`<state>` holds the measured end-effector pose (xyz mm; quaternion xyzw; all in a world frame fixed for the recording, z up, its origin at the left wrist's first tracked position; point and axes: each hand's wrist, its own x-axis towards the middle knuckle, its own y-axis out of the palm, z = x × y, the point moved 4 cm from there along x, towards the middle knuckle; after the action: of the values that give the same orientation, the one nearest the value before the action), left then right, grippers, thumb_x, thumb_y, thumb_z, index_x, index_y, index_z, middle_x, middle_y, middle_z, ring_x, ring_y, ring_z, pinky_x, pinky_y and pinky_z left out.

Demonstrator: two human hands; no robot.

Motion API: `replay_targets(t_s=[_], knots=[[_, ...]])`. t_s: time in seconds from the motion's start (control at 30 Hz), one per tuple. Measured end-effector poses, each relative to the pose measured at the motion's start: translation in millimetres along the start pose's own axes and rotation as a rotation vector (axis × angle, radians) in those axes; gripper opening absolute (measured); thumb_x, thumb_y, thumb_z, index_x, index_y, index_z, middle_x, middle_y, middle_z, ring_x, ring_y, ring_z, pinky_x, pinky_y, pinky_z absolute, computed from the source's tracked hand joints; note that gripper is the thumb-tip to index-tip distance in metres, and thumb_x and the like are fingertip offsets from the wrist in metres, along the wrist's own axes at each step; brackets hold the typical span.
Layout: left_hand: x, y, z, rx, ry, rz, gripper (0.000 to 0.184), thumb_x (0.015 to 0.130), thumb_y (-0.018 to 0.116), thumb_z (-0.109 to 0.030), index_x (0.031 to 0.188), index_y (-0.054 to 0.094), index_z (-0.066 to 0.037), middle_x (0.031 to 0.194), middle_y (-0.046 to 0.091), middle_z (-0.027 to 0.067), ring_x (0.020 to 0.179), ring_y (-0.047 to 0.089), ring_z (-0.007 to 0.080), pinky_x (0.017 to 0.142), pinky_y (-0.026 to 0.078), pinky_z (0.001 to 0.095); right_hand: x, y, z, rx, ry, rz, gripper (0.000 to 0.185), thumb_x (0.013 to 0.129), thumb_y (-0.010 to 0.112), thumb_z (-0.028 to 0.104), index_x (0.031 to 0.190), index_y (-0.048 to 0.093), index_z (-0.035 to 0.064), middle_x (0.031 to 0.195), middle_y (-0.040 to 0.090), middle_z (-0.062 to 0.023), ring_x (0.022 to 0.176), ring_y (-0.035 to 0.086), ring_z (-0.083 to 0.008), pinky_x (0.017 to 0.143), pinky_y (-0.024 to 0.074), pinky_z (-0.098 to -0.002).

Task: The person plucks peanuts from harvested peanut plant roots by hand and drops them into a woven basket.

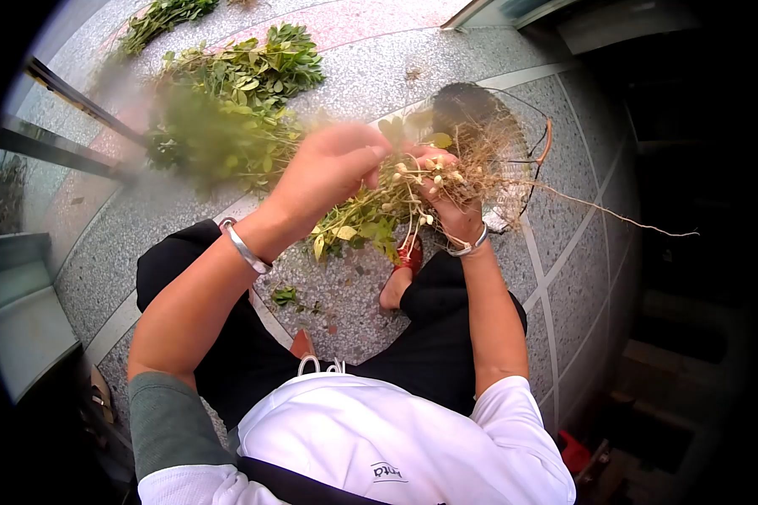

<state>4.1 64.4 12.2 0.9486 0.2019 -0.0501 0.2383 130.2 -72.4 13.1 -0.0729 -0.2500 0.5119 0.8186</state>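
Note:
My right hand [456,209] is closed around an uprooted peanut plant [429,172]. The plant's tangled brown roots [488,160] spread to the right, with one long root trailing far out. Pale peanut pods [440,175] hang among the stems around my fingers. My left hand [337,164] is close beside the pods, its fingers curled together in a pinch. What lies between those fingertips is hidden and slightly blurred. Leafy green stems [366,220] hang below both hands.
Behind the roots stands a round basket [467,105] with an orange-gripped handle [547,139]. Piles of leafy plants [265,71] lie on the speckled floor [354,337] at the upper left. A metal-framed door [59,151] borders the left side. A small leaf sprig [285,296] lies between my feet.

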Motion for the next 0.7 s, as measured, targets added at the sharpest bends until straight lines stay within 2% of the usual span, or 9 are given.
replay_targets(t_s=[0.07,0.17,0.3,0.43,0.53,0.63,0.7], knots=[[5,-2,5,0.071,0.126,-0.034,0.012,0.088,0.055,-0.013,0.095,0.059,-0.004,0.066,0.052,-0.0053,0.053,0.041,0.001,0.047,0.031,0.0156,2,1,3,0.012,-0.028,-0.002,0.019,0.082,0.057,0.004,0.101,0.058,0.0004,0.107,0.059,-0.0142,0.102,0.056,-0.028,0.09,0.0424,-0.0386],[4,4,2,0.369,0.167,0.042,0.014,0.086,0.058,-0.013,0.098,0.059,-0.005,0.067,0.048,-0.006,0.057,0.04,0.001,0.05,0.033,0.0172,2,2,5,0.076,-0.022,-0.004,0.018,0.082,0.057,0.004,0.1,0.057,0.0008,0.107,0.059,-0.0148,0.102,0.056,-0.0287,0.091,0.0416,-0.0394],[-3,18,7,0.542,0.25,0.128,0.016,0.085,0.059,-0.008,0.1,0.059,-0.005,0.066,0.046,-0.0067,0.057,0.038,0.0019,0.05,0.033,0.0195,-2,4,1,0.126,0.034,-0.003,0.017,0.082,0.058,0.005,0.098,0.057,0.0015,0.107,0.058,-0.0158,0.103,0.055,-0.0295,0.093,0.0404,-0.0401],[-7,21,0,0.678,0.355,0.123,0.015,0.083,0.06,-0.007,0.097,0.057,-0.003,0.061,0.048,-0.0005,0.055,0.041,0.0053,0.05,0.036,0.0228,0,5,3,0.126,0.013,0.004,0.017,0.081,0.059,0.006,0.098,0.057,0.0014,0.107,0.058,-0.0161,0.105,0.054,-0.0296,0.093,0.0396,-0.0403],[-7,22,-1,0.775,0.398,0.136,0.014,0.082,0.06,-0.009,0.092,0.055,-0.003,0.061,0.05,0.0067,0.053,0.047,0.0123,0.051,0.038,0.027,-1,5,1,0.109,-0.01,0.005,0.017,0.081,0.059,0.006,0.097,0.056,0.0012,0.107,0.058,-0.016,0.106,0.053,-0.0297,0.094,0.0394,-0.0403],[-10,22,-4,0.859,0.5,0.071,0.014,0.081,0.059,-0.011,0.088,0.051,-0.003,0.063,0.053,0.0115,0.055,0.053,0.0242,0.053,0.041,0.0333,-1,7,7,0.129,0.011,-0.032,0.016,0.081,0.059,0.005,0.096,0.056,0.0011,0.107,0.058,-0.0151,0.106,0.054,-0.0298,0.093,0.0396,-0.0396],[-5,13,1,0.997,0.474,0.01,0.013,0.081,0.058,-0.011,0.085,0.049,-0.003,0.065,0.055,0.0139,0.06,0.055,0.0305,0.055,0.042,0.0374,2,4,8,-0.003,-0.095,0.009,0.017,0.081,0.059,0.004,0.097,0.057,0.0011,0.107,0.059,-0.0144,0.105,0.055,-0.0291,0.092,0.041,-0.0382]])
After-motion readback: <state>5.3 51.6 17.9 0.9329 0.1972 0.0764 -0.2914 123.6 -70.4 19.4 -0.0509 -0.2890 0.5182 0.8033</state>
